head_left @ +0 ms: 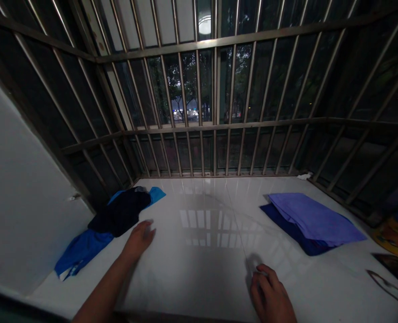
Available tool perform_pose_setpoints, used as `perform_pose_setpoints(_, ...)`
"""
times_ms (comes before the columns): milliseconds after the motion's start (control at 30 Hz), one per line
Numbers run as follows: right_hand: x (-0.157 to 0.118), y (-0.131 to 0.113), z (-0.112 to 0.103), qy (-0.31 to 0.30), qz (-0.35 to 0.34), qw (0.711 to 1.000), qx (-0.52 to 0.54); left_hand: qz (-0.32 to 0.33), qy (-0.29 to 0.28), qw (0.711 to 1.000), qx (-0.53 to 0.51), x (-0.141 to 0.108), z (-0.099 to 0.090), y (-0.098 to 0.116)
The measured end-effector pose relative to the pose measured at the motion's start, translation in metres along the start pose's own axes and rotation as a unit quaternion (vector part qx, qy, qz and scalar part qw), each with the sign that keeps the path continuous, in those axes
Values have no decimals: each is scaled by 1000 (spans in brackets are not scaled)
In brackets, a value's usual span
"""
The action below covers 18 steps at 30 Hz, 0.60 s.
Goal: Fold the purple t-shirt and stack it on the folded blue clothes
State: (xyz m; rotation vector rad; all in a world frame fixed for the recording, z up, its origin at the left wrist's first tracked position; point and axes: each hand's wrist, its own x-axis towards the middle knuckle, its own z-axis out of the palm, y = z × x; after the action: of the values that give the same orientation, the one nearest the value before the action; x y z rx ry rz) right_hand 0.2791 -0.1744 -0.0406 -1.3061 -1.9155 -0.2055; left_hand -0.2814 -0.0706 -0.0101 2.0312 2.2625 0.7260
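My left hand (138, 240) is over the white tiled ledge, just right of a crumpled pile of clothes. Its thumb and fingers are apart, with nothing held. That pile has a dark navy garment (121, 213) on top, a bright blue one (84, 251) at its near end and a lighter blue piece (156, 194) at the far end. My right hand (271, 291) rests low at the ledge's near side, fingers loosely bent and slightly apart, holding nothing. Beyond it to the right lie folded clothes: a purple piece (315, 217) over a dark blue one (284, 229).
Metal window bars (215, 128) enclose the white ledge (205, 269) at the back and sides. A white wall (24, 188) rises on the left. At the right edge are a yellow printed item (395, 237) and a thin looped object (383, 282). A small white scrap (304, 176) lies in the far right corner.
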Motion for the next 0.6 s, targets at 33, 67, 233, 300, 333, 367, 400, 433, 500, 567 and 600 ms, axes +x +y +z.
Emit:
perform_pose_setpoints(33, 0, 0, 0, 0, 1, 1000, 2, -40, 3, 999, 34, 14, -4, -7)
perform_pose_setpoints(67, 0, 0, 0, -1, 3, 1000, 4, -79, 6, 995, 61, 25, -7, -13)
perform_pose_setpoints(233, 1, 0, -1, 4, 9, 1000, 8, -166, 14, 982, 92, 48, -14, -16)
perform_pose_setpoints(300, 1, 1, -1, 9, 1, 1000, 8, -184, 14, 978, 93, 48, -13, -8)
perform_pose_setpoints(333, 1, 1, -1, 9, -2, 1000, 8, -188, 13, 978, 92, 47, -12, -3)
perform_pose_setpoints(367, 1, 1, 0, 8, -5, 1000, 8, -191, 12, 977, 91, 47, -12, 2)
perform_pose_setpoints(400, 1, 2, 0, 5, -7, 1000, 7, -190, 9, 978, 88, 47, -13, 7)
perform_pose_setpoints(433, 0, 2, 0, 1, -6, 1000, 7, -187, 4, 979, 85, 46, -13, 12)
perform_pose_setpoints(500, 0, 4, 1, -7, -4, 1000, 7, -173, -11, 982, 75, 42, -14, 25)
perform_pose_setpoints(567, -1, 5, 2, -12, -5, 1000, 11, -145, -32, 987, 57, 31, -11, 43)
perform_pose_setpoints(600, -1, 6, 2, -11, -7, 1000, 14, -125, -43, 990, 45, 22, -7, 56)
